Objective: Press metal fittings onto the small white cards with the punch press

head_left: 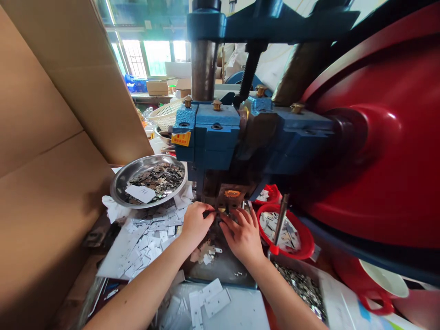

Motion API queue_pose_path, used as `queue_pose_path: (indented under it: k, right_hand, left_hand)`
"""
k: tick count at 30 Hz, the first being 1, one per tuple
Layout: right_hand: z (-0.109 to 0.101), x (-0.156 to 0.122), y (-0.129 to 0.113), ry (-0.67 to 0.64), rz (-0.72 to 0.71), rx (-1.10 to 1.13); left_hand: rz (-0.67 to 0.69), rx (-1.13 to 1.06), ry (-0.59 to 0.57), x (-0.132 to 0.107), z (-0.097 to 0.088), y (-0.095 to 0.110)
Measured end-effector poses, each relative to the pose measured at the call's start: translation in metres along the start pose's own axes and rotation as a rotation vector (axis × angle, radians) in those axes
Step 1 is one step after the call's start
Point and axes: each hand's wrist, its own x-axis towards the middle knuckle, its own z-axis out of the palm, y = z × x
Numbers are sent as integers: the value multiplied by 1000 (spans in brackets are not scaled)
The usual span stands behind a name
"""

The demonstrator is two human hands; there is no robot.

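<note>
Currently 2 bare hands work at the rear of the dark machine bed [228,266], directly beneath the tooling [235,192] of the blue press [216,153].

Grip, left hand [197,223]: thumb and forefinger brought close around something dark; too small to tell whether it is pinched. Grip, right hand [244,232]: fingers partly spread, tips at the same spot beside the left; cannot tell whether they hold anything.

Workpiece location: if present, at the meeting fingertips, under the tooling; outline not resolved. 1 loose pile of small flat pieces [206,251] lies on the bed, left of centre, back from the front edge.

Surroundings: pale plates [147,250] scattered over the board left of the bed; a few more plates [210,300] beyond the bed's front edge. Steel pan [116,192] at that board's rear edge, with dark pieces and 1 paper tag inside. Red basket [307,246] of plates, right of the bed.

Step in hand (judged): seating or aligning a small part by fingertip. Next move probably calls for the part flat and square, then all fingers clear of the tooling.
</note>
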Motion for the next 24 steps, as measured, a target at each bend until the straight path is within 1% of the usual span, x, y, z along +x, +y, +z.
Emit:
queue_pose_path:
  k: [3,5,7,9,11,14,15,17,19,20,22,23,24]
  right_hand:
    - [-4,3,-5,-29,-16,-55]
    - [-3,6,-6,-41,-15,-53]
    - [-1,7,-3,-37,-5,1]
    - [2,2,5,-8,51,136]
    - [2,-13,15,52,222,353]
    - [-8,-46,28,156,652,732]
    - [-14,-57,29,159,677,771]
    - [-29,-72,30,159,701,863]
    - [-41,-76,28,129,693,910]
    - [-45,-75,27,111,691,914]
    - [-46,-71,28,101,696,872]
    - [-44,-69,29,112,703,841]
    - [-41,-69,31,122,711,833]
  left_hand:
    - [1,-15,-30,3,4,-5]
    - [5,-29,-49,5,6,-6]
    - [5,-40,-51,6,6,-6]
    - [-3,-49,-30,6,1,-6]
    - [-18,-58,5,3,-9,-8]
    - [-21,-62,20,-7,-30,-13]
    - [-15,-60,0,-13,-37,-15]
    - [-15,-53,-86,-28,-52,-16]
    - [-46,-35,-255,-48,-66,-14]
    - [-45,-14,-364,-60,-72,-12]
    - [14,39,-588,-83,-80,-8]
    - [41,75,-668,-93,-83,-6]
    - [57,117,-716,-103,-84,-6]
